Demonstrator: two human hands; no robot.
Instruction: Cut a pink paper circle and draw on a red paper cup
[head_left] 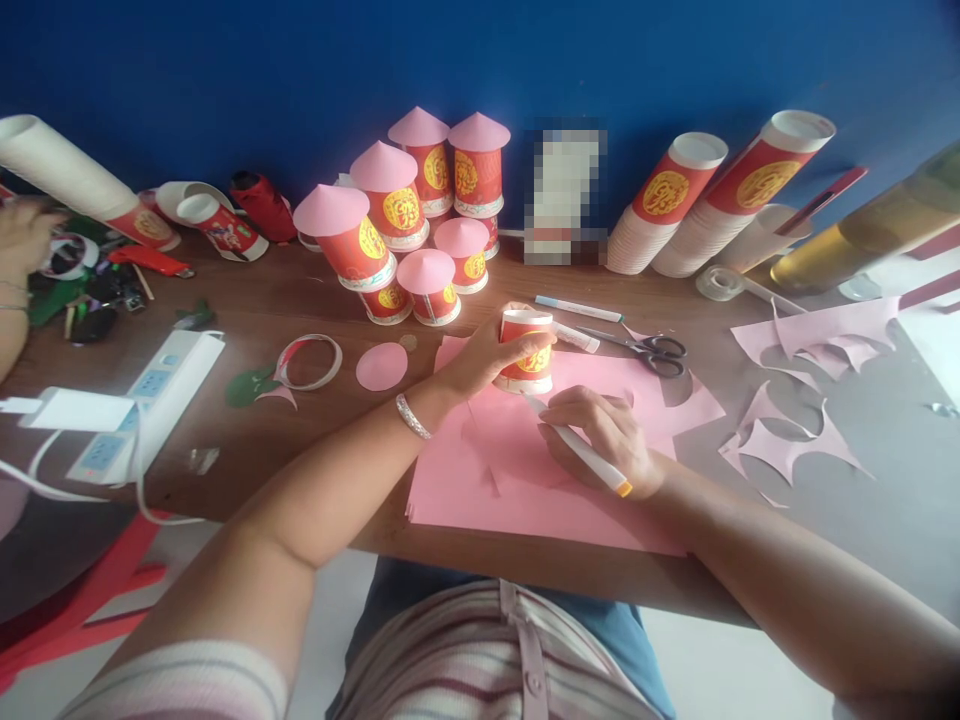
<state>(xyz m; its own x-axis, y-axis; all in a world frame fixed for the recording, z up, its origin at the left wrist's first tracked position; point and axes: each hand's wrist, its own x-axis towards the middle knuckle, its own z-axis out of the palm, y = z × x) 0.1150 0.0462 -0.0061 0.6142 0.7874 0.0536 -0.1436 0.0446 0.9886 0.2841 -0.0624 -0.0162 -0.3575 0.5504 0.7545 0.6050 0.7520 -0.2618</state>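
Observation:
My left hand [499,345] is closed round a red paper cup [527,378] with a gold emblem, which stands upright with its white rim on top. My right hand [596,430] grips a thick white pen-shaped tool [589,458] with an orange end; its pale tip points at the cup's base. Whether the tip touches the cup, I cannot tell. Both hands are over stacked pink paper sheets [465,490]. Scissors [652,352] lie on the sheets' far right side, and a capped marker [577,307] lies just behind. A pink paper disc [382,367] is left of my left hand.
Several red cups with pink cone roofs [384,165] stand against the blue wall. Stacked paper cups [667,200] lean at the back right, near a tape roll [720,283]. Pink offcuts [795,430] lie right; a power strip [154,400] and another person's hand [22,240] are left.

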